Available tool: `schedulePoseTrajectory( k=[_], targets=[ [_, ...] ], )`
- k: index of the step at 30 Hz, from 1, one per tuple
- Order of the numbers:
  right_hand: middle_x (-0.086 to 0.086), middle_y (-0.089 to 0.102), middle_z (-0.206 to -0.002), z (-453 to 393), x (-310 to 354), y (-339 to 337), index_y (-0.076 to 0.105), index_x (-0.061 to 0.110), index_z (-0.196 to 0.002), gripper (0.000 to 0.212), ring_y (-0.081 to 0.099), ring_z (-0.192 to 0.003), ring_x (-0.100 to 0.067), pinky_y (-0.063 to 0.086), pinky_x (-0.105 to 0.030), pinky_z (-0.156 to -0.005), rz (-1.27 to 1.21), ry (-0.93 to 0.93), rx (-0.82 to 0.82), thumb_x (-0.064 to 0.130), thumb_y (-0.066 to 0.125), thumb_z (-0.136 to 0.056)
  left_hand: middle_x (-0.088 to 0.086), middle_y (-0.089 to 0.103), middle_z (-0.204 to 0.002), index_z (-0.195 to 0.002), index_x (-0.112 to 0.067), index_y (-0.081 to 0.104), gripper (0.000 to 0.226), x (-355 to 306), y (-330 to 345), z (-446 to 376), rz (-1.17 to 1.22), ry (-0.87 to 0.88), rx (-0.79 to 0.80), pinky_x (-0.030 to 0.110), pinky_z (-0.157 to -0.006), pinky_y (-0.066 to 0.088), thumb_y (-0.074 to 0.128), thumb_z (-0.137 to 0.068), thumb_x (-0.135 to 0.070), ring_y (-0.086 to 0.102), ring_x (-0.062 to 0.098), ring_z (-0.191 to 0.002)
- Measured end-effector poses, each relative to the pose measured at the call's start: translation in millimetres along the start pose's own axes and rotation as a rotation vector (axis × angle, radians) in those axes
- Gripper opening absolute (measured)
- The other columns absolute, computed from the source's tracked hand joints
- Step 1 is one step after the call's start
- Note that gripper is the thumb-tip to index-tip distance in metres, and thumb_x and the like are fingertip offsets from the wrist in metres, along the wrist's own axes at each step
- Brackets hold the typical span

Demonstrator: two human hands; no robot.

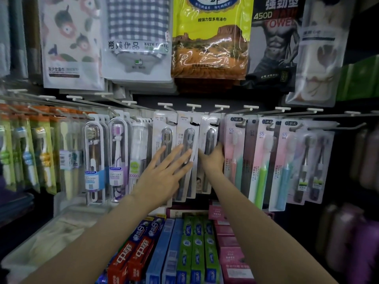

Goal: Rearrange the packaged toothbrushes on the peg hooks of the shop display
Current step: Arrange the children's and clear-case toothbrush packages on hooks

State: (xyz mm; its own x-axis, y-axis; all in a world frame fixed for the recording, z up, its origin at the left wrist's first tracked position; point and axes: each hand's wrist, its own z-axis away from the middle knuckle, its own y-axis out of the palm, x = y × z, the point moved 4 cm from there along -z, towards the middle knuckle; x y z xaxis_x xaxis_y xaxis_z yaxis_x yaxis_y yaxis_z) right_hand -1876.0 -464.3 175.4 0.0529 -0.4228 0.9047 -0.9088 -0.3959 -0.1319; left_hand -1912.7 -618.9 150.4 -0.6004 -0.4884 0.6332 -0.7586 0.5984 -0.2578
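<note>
both forearms reach to the grey toothbrush packs

toothpaste boxes [192, 249] lie nearest, stacked under the two forearms; above them the spring toothbrush packs [187, 140] hang mid-row on their peg hooks [192, 108], touching side by side; the left hand [164, 173] lies flat on the two left packs, fingers straight and spread, grasping nothing; the right hand [213, 158] curls round the edge of the third grey pack [209, 138], beside the pink packs [235, 148]; the step looks like steadying the row while one pack is singled out; next, i judge, that pack must slide forward off its hook without dragging its neighbours; bath towel bags [137, 37] hang above.
</note>
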Motion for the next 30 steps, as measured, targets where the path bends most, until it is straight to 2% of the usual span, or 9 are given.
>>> schedulePoseTrajectory(
  k=[2,5,9,13,18,20,22,26,30],
  targets=[
    [-0.014,0.047,-0.136,2.6,2.4,-1.7,0.031,0.007,-0.140,0.061,0.045,-0.126,-0.030,0.039,-0.040,-0.103,-0.040,-0.030,-0.033,0.022,0.060,-0.089,0.010,0.041,-0.144,-0.129,-0.015,0.055,0.065,0.2,-0.6,0.7,0.006,-0.002,0.005,0.052,-0.106,0.021,0.074,-0.067,-0.024,0.025,0.027,-0.135],
    [-0.014,0.056,-0.124,6.9,-0.3,-6.0,0.040,0.005,-0.131,0.042,0.053,-0.116,-0.030,0.042,-0.035,-0.095,-0.035,-0.037,-0.071,0.013,0.055,-0.092,0.010,0.041,-0.143,-0.129,-0.015,0.055,0.065,0.5,-0.4,2.3,0.019,-0.008,0.015,0.052,-0.105,0.022,0.074,-0.067,-0.023,0.025,0.027,-0.135],
    [-0.016,0.048,-0.135,6.5,-7.1,-1.2,0.031,0.006,-0.138,0.056,0.046,-0.124,-0.031,0.040,-0.040,-0.099,-0.017,0.063,0.044,0.015,0.059,-0.090,0.010,0.041,-0.143,-0.128,-0.015,0.056,0.065,2.0,1.1,3.1,0.035,-0.021,0.023,0.053,-0.104,0.023,0.074,-0.066,-0.022,0.025,0.027,-0.135],
    [-0.015,0.037,-0.145,7.2,-14.8,2.1,0.017,0.006,-0.145,0.065,0.037,-0.132,-0.032,0.033,-0.042,-0.107,0.027,0.164,0.146,0.019,0.054,-0.093,0.010,0.039,-0.145,-0.130,-0.016,0.054,0.067,0.3,1.3,6.5,0.036,-0.018,0.036,0.052,-0.106,0.020,0.075,-0.067,-0.024,0.023,0.027,-0.136],
    [-0.018,0.055,-0.121,13.2,-10.4,-11.5,0.038,0.000,-0.124,0.035,0.055,-0.108,-0.031,0.044,-0.032,-0.082,0.112,0.083,0.036,0.009,0.051,-0.093,0.010,0.041,-0.143,-0.129,-0.015,0.054,0.068,1.4,1.1,7.8,0.050,-0.020,0.030,0.051,-0.107,0.018,0.076,-0.066,-0.024,0.025,0.027,-0.135],
    [-0.018,0.056,-0.114,19.3,-5.8,-16.6,0.039,-0.001,-0.121,0.033,0.056,-0.095,-0.029,0.045,-0.033,-0.075,0.182,0.044,0.006,0.010,0.052,-0.092,0.010,0.042,-0.142,-0.129,-0.015,0.055,0.068,1.0,0.7,7.9,0.055,-0.029,0.031,0.051,-0.107,0.018,0.077,-0.064,-0.024,0.025,0.027,-0.134],
    [-0.018,0.055,-0.113,24.9,-1.4,-21.5,0.037,-0.001,-0.122,0.037,0.055,-0.093,-0.029,0.044,-0.033,-0.072,0.258,0.011,0.000,0.010,0.053,-0.092,0.010,0.042,-0.143,-0.129,-0.014,0.055,0.068,-1.0,0.5,7.9,0.063,-0.039,0.033,0.051,-0.107,0.019,0.077,-0.065,-0.024,0.025,0.027,-0.135],
    [-0.021,0.052,-0.122,32.7,9.7,-32.2,0.034,-0.003,-0.126,0.041,0.053,-0.110,-0.034,0.046,-0.036,-0.081,0.294,-0.011,0.021,0.006,0.054,-0.090,0.010,0.043,-0.142,-0.128,-0.014,0.056,0.067,-5.4,-2.3,6.9,0.067,-0.068,0.032,0.051,-0.106,0.020,0.076,-0.066,-0.023,0.025,0.026,-0.135],
    [-0.018,0.040,-0.138,40.7,17.7,-39.2,0.027,0.000,-0.137,0.056,0.040,-0.127,-0.030,0.038,-0.035,-0.099,0.107,0.105,0.140,0.007,0.057,-0.090,0.010,0.046,-0.140,-0.126,-0.014,0.058,0.064,-6.5,-8.1,3.7,0.063,-0.077,0.019,0.049,-0.106,0.018,0.077,-0.065,-0.023,0.035,0.029,-0.133]
  ],
)
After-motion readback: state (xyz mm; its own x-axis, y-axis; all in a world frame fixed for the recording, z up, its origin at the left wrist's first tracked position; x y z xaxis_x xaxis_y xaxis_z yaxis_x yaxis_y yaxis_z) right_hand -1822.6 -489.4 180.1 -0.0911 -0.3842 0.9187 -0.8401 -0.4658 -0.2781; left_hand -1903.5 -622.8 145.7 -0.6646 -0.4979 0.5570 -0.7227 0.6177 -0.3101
